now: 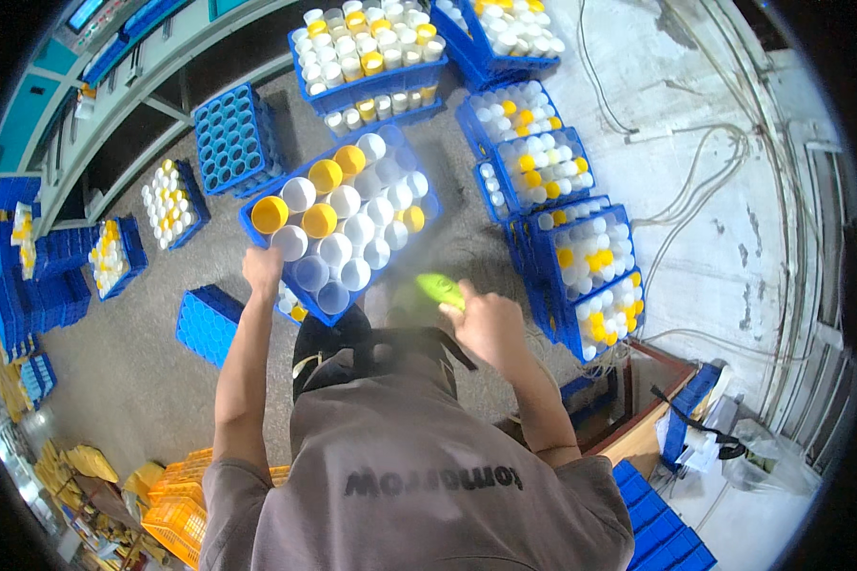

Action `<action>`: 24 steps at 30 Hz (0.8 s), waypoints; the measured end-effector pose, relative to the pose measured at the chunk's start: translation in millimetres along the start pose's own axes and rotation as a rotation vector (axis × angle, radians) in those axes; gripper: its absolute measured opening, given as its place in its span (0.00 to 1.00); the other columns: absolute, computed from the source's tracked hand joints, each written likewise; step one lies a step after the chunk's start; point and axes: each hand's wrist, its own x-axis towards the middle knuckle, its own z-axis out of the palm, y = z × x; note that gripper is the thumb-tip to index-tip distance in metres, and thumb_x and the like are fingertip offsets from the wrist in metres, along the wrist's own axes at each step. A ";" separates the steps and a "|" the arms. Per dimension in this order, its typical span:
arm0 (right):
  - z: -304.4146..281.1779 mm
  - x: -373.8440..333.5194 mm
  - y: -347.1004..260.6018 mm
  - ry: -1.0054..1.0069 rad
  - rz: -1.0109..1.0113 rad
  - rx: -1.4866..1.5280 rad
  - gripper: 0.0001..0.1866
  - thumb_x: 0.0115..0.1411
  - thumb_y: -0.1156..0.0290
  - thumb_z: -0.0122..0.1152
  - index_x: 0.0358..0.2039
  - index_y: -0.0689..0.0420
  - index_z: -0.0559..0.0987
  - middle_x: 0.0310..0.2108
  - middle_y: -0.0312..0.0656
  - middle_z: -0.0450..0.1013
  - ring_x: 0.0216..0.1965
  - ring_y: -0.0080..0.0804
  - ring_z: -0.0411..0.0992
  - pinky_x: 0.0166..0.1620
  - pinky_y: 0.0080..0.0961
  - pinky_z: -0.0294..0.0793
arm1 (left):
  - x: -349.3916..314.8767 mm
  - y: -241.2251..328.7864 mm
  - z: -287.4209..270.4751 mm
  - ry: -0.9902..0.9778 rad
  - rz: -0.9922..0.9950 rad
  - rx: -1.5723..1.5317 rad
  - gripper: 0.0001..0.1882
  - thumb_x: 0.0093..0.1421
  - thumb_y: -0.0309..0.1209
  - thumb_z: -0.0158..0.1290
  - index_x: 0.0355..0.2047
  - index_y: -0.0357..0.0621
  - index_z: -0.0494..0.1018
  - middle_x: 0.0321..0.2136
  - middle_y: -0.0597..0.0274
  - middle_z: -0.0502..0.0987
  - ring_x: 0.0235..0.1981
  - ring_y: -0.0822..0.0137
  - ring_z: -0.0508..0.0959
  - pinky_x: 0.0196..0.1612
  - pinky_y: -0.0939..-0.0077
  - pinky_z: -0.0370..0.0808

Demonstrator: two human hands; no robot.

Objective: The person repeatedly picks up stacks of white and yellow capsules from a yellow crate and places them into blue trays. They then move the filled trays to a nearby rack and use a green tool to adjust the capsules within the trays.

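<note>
In front of me a blue divided crate (295,290) is held tilted, full of open cylindrical cups (344,201), mostly white with several yellow ones. My left hand (262,269) is closed on the crate's left corner. To the right of the crate my right hand (490,325) is wrapped round a lime-green tool (441,289) whose tip points toward the crate, apart from it. The tool's exact kind cannot be made out. The crate's far right end is blurred.
Stacked blue crates of white and yellow cups stand along the right wall (552,171) and at the back (367,62). A blue crate with round compartments (233,138) stands at back left, another blue crate (209,324) at left. Orange baskets (176,509) lie lower left. Cables (705,181) hang at right.
</note>
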 end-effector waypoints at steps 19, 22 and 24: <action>-156.7 317.4 -102.6 -0.003 0.163 -0.223 0.24 0.63 0.52 0.54 0.52 0.56 0.74 0.24 0.53 0.77 0.29 0.55 0.78 0.31 0.52 0.75 | 326.3 57.5 -78.4 -0.249 -0.027 -0.141 0.21 0.52 0.40 0.63 0.30 0.28 0.80 0.28 0.36 0.81 0.33 0.50 0.84 0.38 0.59 0.76; -173.2 351.0 -103.5 -0.004 0.133 -0.241 0.25 0.62 0.55 0.55 0.52 0.60 0.73 0.24 0.54 0.77 0.28 0.56 0.77 0.31 0.52 0.74 | 348.2 45.6 -109.1 -0.238 0.033 -0.323 0.16 0.55 0.35 0.61 0.34 0.30 0.80 0.27 0.54 0.81 0.28 0.65 0.80 0.32 0.67 0.75; -187.0 379.0 -105.2 0.114 0.157 -0.184 0.25 0.62 0.55 0.56 0.52 0.60 0.73 0.25 0.55 0.77 0.28 0.56 0.77 0.32 0.52 0.74 | 353.3 45.9 -130.8 -0.275 -0.001 -0.466 0.14 0.56 0.31 0.59 0.39 0.33 0.80 0.30 0.59 0.81 0.29 0.70 0.79 0.33 0.70 0.75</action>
